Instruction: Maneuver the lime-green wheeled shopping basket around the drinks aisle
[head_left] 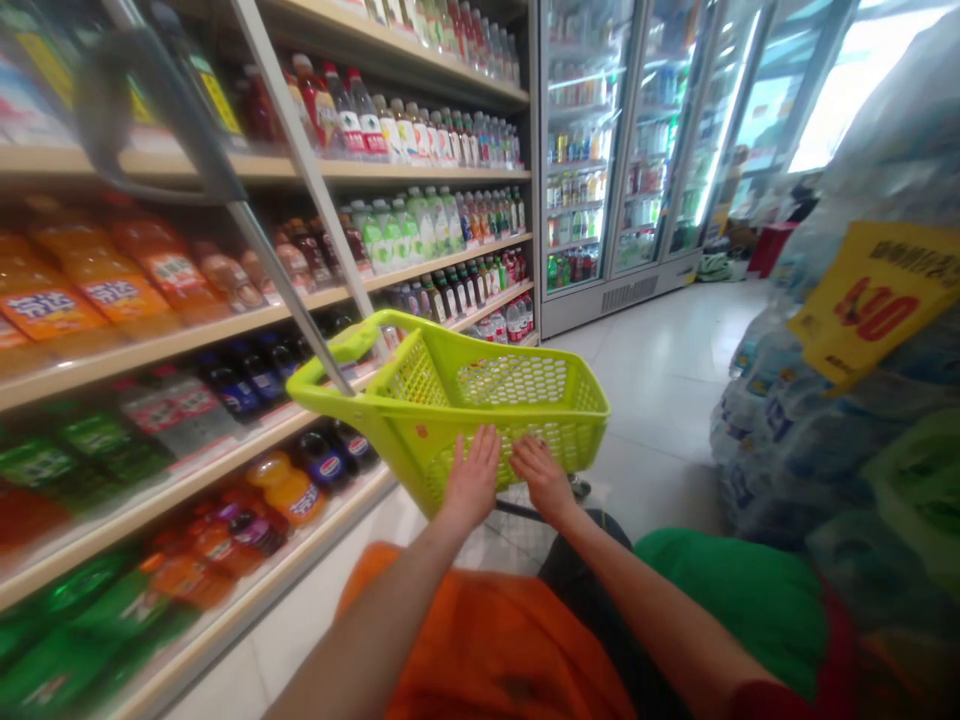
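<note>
A lime-green plastic shopping trolley (405, 425) stands in front of me, with metal poles rising from its handle end. No goods show in the visible part of its basket. My left hand (474, 478) lies against the near side wall, its fingers stretched out and close together. Just to its right, my right hand (544, 482) is at the same wall with its fingers slightly bent. Neither hand holds anything that I can see. A dark wheel (579, 487) shows under the right end of the basket.
Shelves of bottled drinks (442, 172) line the left side. Glass-door fridges (581, 150) stand at the back. Wrapped bottle packs (780, 430) with a yellow price sign (877, 300) are stacked on the right. Tiled floor (660, 350) runs between. Orange cloth (495, 640) covers my lap.
</note>
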